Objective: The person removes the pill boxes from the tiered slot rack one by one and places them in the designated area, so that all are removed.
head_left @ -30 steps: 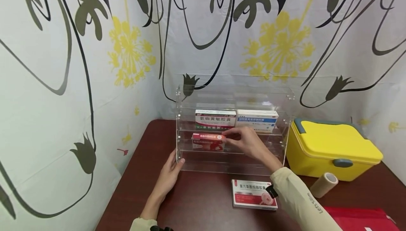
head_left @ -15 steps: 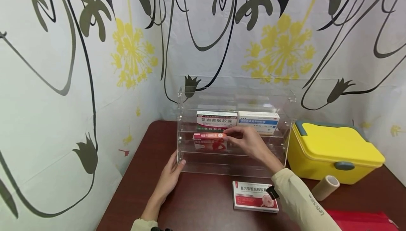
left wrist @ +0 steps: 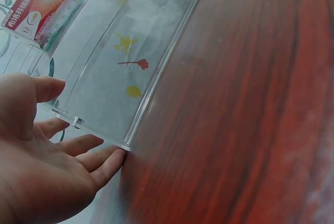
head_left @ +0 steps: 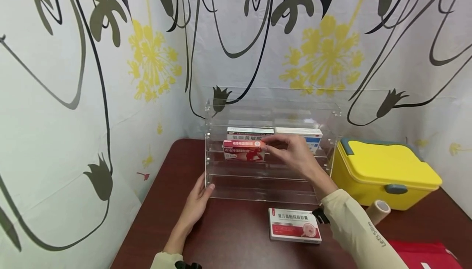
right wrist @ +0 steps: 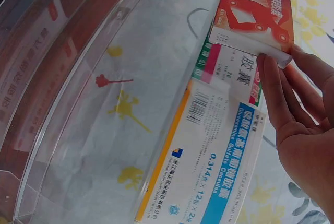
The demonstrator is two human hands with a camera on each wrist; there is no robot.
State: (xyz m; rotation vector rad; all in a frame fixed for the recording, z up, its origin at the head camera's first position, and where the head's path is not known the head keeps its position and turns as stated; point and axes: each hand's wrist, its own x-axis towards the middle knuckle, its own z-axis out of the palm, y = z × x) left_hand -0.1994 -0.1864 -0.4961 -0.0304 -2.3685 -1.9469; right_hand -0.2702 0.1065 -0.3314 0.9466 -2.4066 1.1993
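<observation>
The right grip (head_left: 296,151) pinches the red box (head_left: 241,151) by its right end; carry it level (left grip (head_left: 197,204) clasping the clear rack (head_left: 239,188) at its left edge).

My left hand (head_left: 195,203) holds left end of rack (head_left: 254,194): thumb (left wrist: 50,87) on inner side, fingers along outer side, lowest fingertip by rack's bottom corner. Left forearm (head_left: 177,236) slants up to rack's left end, wrist bare above sleeve (head_left: 166,260).

My right hand (head_left: 293,152) raised in front of rack, just right of its middle. Thumb and forefinger in pinch, tips pointing toward rack's left end. Right wrist bare, sleeved forearm (head_left: 350,222) slanting up from below rack's right end.
</observation>
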